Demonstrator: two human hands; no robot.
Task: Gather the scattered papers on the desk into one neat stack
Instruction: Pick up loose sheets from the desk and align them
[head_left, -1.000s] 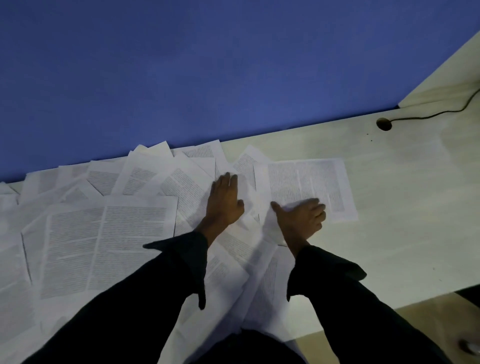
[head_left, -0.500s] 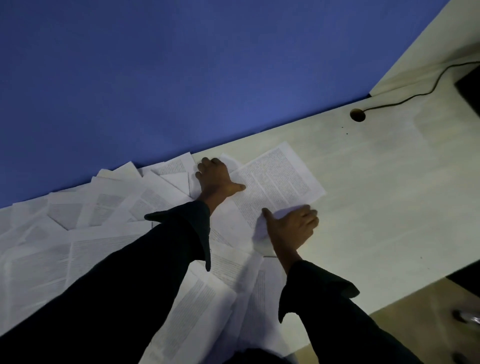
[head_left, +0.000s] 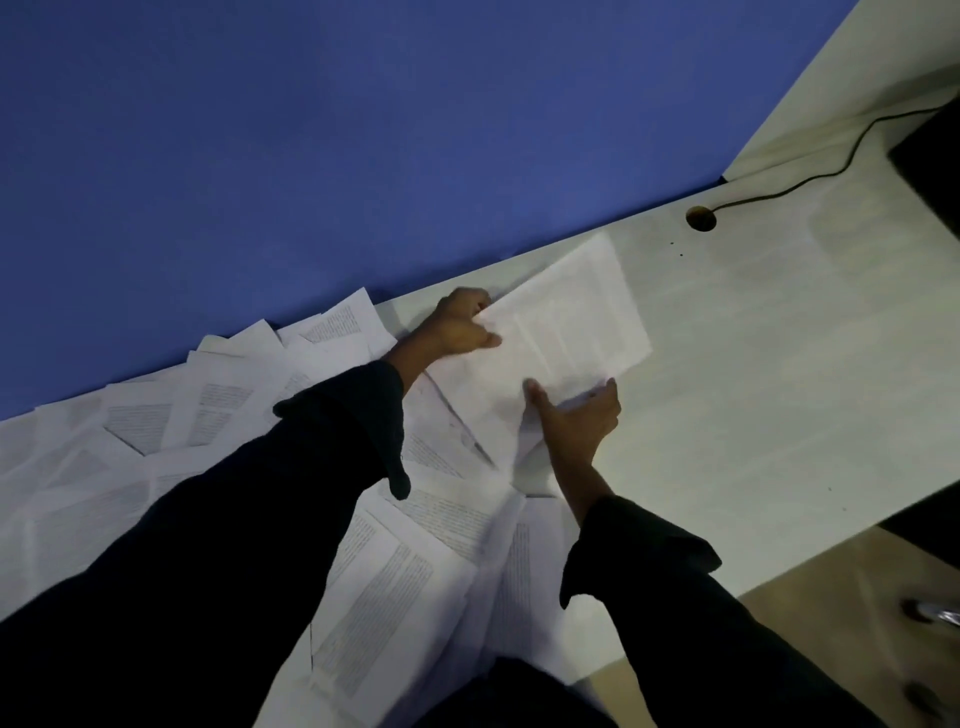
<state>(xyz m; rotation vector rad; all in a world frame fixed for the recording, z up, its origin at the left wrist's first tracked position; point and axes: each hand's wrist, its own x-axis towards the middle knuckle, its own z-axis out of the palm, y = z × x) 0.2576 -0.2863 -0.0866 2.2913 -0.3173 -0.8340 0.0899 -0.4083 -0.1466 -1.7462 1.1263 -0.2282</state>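
White printed sheets cover the left half of the counter (head_left: 753, 374), and I can see the rightmost sheet (head_left: 576, 317) has swung since a second ago: then it lay flat and square under my hands, now it sits turned on a diagonal, its far corner reaching toward the blue wall (head_left: 363, 130) and its image blurred. My left hand (head_left: 457, 327) has gone from lying flat on the pile to the sheet's far-left edge, fingers curled under that edge with the thumb on top, so its grip looks closed on the paper. My right hand (head_left: 576, 421) has slid to the near corner, thumb on top, fingers spread along the edge; whether it pinches or only presses I cannot tell.

I judge this as the first sheet being pulled free to start the stack. The scattered papers (head_left: 218, 410) to the left and under my sleeves are not yet gathered, so nearly all the work remains. The cable hole (head_left: 701, 217) and its cord sit well apart from the sheet.
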